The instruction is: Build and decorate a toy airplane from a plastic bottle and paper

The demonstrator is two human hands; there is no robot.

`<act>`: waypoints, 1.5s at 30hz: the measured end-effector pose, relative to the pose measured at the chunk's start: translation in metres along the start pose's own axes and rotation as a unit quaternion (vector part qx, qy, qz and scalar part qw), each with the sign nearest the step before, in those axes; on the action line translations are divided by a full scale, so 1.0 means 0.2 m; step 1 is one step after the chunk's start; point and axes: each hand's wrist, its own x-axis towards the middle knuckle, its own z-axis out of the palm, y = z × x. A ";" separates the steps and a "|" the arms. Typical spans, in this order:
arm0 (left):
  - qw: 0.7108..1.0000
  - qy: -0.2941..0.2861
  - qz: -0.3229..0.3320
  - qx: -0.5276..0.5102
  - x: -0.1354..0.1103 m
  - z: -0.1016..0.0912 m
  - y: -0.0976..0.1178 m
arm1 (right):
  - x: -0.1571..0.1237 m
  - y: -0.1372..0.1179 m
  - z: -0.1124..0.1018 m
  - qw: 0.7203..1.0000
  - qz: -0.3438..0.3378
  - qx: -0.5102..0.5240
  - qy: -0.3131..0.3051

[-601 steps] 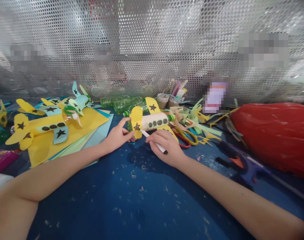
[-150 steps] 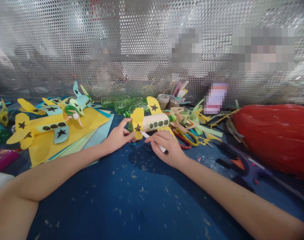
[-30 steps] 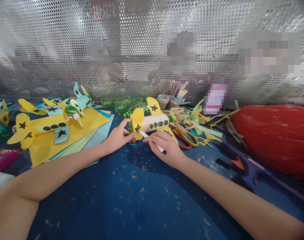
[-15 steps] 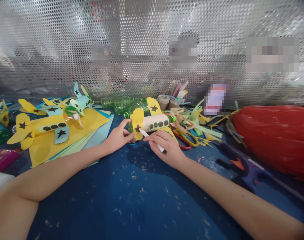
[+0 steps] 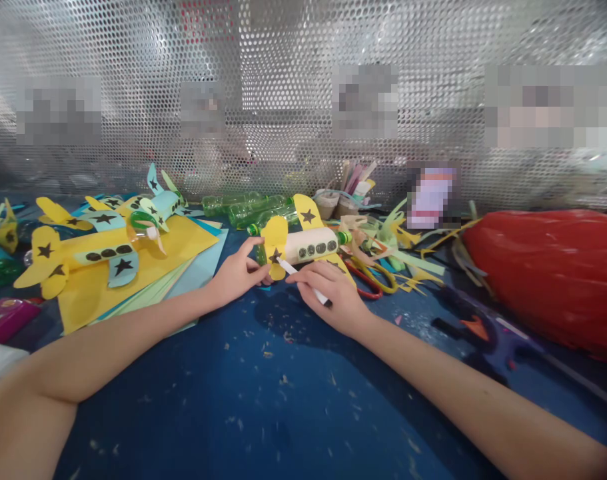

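A toy plane [image 5: 310, 245] made from a green plastic bottle lies on the blue table, wrapped in pale paper with black round windows. Its yellow paper wing and tail carry black stars. My left hand [image 5: 240, 269] is closed on the plane's tail end, thumb and fingers gripping the bottle's base and the tail paper. A white marker [image 5: 289, 267] is pinched in my right hand [image 5: 333, 297], its tip at the black star on the yellow tail. The marker's rear end pokes out below my right fingers.
To the left, a yellow bottle plane [image 5: 100, 247] rests on yellow paper sheets [image 5: 78, 303]. Green bottles [image 5: 248, 207] lie behind. Right of the plane are scissors [image 5: 378, 277], paper scraps [image 5: 393, 233], a blue glue gun [image 5: 503, 333] and a red bag [image 5: 548, 273]. A perforated metal screen [image 5: 283, 80] stands behind.
Almost nothing differs. Both hands, the marker and the plane keep their places, and the marker tip stays on the tail's star.
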 end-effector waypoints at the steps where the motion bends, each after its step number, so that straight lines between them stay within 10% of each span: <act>1: 1.000 0.001 0.001 0.002 0.00 0.00 0.00 | 0.00 0.00 0.00 1.000 0.000 -0.001 0.001; 45: 1.000 -0.004 -0.005 -0.002 0.00 0.00 0.00 | -0.01 0.00 0.00 1.000 0.016 -0.004 0.003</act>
